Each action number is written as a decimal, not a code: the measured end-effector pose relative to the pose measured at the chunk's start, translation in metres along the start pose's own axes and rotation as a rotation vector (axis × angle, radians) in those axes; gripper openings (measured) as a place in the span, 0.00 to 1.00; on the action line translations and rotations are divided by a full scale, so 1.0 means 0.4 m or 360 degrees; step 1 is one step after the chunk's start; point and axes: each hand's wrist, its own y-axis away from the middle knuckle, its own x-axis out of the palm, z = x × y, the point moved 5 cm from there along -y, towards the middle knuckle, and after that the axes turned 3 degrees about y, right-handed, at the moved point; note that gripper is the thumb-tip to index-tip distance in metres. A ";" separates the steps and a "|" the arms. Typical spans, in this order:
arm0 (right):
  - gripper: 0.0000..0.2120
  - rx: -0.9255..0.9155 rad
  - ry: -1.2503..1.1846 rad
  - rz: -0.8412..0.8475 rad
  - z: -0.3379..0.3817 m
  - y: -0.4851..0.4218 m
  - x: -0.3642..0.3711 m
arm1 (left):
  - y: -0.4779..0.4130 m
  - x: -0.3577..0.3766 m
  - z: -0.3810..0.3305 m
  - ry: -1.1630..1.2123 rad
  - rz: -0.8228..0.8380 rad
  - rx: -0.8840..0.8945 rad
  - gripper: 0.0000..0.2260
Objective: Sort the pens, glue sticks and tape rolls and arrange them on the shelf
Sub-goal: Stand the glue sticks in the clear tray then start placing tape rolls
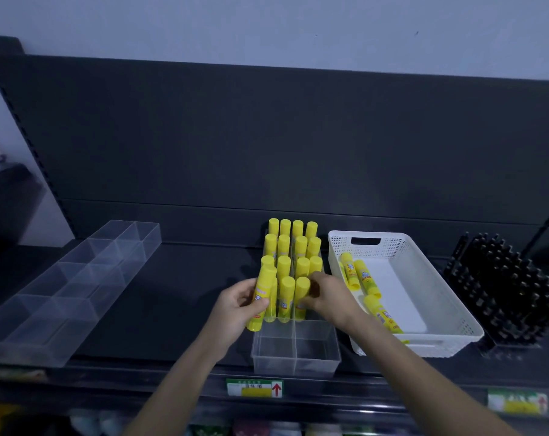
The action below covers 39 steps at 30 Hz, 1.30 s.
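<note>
With left hand (238, 306), gripped one yellow glue stick (262, 300), fingers wrapped round its middle, cap up and tilted slightly, just at the front-left corner of the clear divided tray (295, 363). Held it near upright, probably so as to drop it straight into the row.

With right hand (330, 294), curled round the front-right standing stick (302, 292); could not tell whether pinching it or only steadying the row against tipping.

Stood the sticks cap-up and packed close in four columns, likely for a tidy face and easy counting. Counted three full rows of four behind, then three more visible in the front row: fifteen standing, plus the one in hand. Left the nearest pair of tray compartments unfilled.

Found the supply just right of the tray in a white perforated basket (468, 328): three sticks lying loose for certain, perhaps another hidden under the forearm.

Farther out on the dark shelf (172, 294): one empty clear organiser (78, 287) at left, and one black rack (512, 294) of dark pens at right, too dim to count. Saw no tape rolls. Counted two price labels (254, 387) on the shelf edge.
</note>
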 end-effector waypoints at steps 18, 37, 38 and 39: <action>0.18 -0.0047 -0.0047 -0.0099 -0.006 0.023 -0.026 | -0.006 0.003 0.002 -0.0079 -0.0100 0.0030 0.11; 0.04 -0.0047 -0.0302 -0.0425 -0.006 0.071 -0.149 | -0.010 0.086 0.038 -0.1193 0.0053 0.0275 0.08; 0.07 -0.0044 -0.0219 -0.0376 -0.008 0.063 -0.126 | -0.011 0.090 0.043 -0.1258 0.0077 0.0301 0.08; 0.09 -0.0043 -0.0146 -0.0330 -0.011 0.057 -0.103 | -0.013 0.095 0.046 -0.1332 0.0102 0.0321 0.09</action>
